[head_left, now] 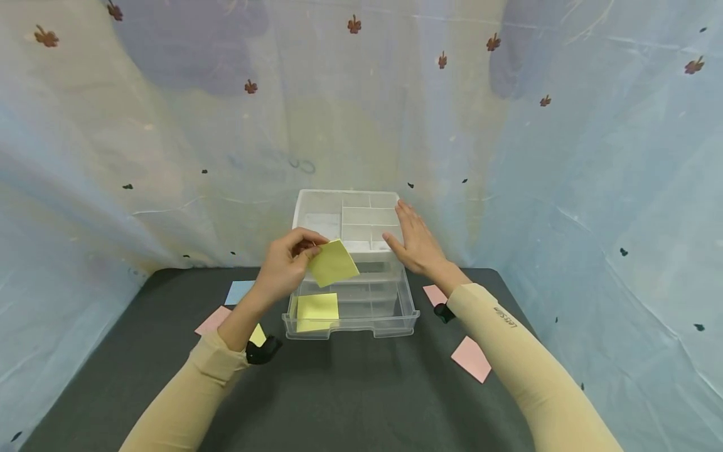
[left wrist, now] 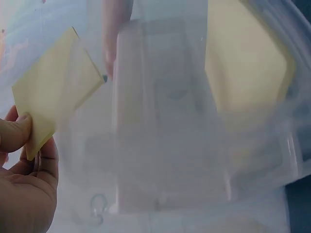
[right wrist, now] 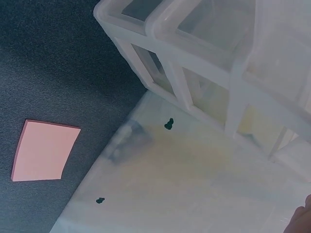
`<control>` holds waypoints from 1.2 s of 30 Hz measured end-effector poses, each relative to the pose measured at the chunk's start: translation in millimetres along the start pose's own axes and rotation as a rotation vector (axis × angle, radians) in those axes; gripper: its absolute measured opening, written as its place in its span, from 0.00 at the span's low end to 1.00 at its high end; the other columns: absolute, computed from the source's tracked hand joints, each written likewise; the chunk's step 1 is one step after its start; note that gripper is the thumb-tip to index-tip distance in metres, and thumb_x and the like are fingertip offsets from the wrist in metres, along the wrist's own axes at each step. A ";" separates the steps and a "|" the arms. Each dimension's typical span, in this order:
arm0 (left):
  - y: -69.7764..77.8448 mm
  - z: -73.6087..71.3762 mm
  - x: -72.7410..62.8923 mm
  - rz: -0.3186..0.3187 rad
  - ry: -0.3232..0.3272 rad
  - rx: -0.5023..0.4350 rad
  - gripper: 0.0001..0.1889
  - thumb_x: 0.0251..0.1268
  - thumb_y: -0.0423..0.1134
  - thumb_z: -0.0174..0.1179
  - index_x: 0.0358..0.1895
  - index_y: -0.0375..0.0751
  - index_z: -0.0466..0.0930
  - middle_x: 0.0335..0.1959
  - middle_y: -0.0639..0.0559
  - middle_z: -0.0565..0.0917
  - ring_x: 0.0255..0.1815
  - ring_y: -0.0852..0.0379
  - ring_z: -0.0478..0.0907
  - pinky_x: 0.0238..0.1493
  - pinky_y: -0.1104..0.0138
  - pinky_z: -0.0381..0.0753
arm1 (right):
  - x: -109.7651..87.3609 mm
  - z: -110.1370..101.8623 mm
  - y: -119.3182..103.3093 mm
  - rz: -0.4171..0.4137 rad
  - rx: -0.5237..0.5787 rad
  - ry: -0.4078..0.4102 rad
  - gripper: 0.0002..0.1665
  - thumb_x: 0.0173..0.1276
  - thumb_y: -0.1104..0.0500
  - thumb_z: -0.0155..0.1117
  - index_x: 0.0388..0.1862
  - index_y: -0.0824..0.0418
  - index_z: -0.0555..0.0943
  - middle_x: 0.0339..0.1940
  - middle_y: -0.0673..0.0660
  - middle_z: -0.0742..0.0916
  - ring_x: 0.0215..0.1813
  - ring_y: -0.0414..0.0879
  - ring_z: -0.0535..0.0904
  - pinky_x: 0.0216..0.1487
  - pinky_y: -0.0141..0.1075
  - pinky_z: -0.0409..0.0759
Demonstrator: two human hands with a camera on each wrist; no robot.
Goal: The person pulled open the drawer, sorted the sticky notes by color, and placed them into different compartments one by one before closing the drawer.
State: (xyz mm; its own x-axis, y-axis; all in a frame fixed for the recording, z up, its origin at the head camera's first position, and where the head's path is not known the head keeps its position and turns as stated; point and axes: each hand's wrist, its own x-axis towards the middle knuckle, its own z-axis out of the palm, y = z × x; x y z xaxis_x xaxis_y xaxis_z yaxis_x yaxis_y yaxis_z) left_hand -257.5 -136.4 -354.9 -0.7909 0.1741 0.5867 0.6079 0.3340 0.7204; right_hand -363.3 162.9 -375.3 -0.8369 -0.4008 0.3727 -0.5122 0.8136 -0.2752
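Note:
My left hand (head_left: 285, 263) pinches a yellow sticky-note pad (head_left: 334, 263) between thumb and fingers, above a clear drawer (head_left: 390, 326). The left wrist view shows the same pad held by one corner. Inside the pulled-out drawer, at its left side, lies another yellow sticky-note pad (head_left: 317, 311). The drawer belongs to a white plastic drawer box (head_left: 322, 256) whose top is split into compartments. At the right edge of that top is my right hand (head_left: 420, 245), its fingers straight. Whether it touches the box I cannot tell.
On the dark table (head_left: 339, 402), a blue pad (head_left: 240, 291), a pink pad (head_left: 212, 320) and a partly hidden yellow pad (head_left: 258, 336) lie left of the box. Pink pads (head_left: 472, 360) (right wrist: 44, 151) lie to the right. A patterned curtain (head_left: 350, 125) hangs behind and on both sides.

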 end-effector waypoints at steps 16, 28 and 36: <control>-6.7 40.5 -0.7 -0.050 -0.255 0.053 0.10 0.76 0.28 0.60 0.52 0.46 0.85 0.49 0.53 0.86 0.43 0.57 0.81 0.43 0.60 0.83 | 0.4 -0.6 -1.6 0.023 -0.009 -0.004 0.48 0.83 0.38 0.44 0.87 0.65 0.45 0.88 0.59 0.50 0.87 0.55 0.42 0.86 0.49 0.43; -15.0 54.6 -0.8 -0.100 -0.391 0.099 0.10 0.76 0.29 0.61 0.51 0.46 0.87 0.48 0.54 0.87 0.45 0.56 0.83 0.47 0.59 0.85 | -0.6 -1.5 -2.5 0.029 0.006 -0.009 0.48 0.83 0.37 0.43 0.87 0.63 0.44 0.88 0.57 0.49 0.87 0.54 0.41 0.85 0.50 0.43; -19.4 56.1 -0.2 -0.109 -0.442 0.119 0.11 0.74 0.28 0.62 0.50 0.47 0.88 0.48 0.54 0.87 0.45 0.56 0.82 0.48 0.59 0.84 | -0.6 -0.8 -1.4 0.033 0.007 -0.008 0.48 0.83 0.37 0.43 0.87 0.63 0.45 0.88 0.57 0.49 0.87 0.53 0.41 0.86 0.49 0.43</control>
State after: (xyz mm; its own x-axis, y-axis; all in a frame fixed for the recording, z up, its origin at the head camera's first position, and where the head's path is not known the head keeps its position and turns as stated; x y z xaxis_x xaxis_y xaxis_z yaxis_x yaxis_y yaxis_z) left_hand -273.1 -91.0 -389.8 -0.8195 0.5015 0.2772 0.5277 0.4719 0.7063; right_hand -361.9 162.4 -374.4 -0.8547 -0.3777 0.3560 -0.4859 0.8235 -0.2929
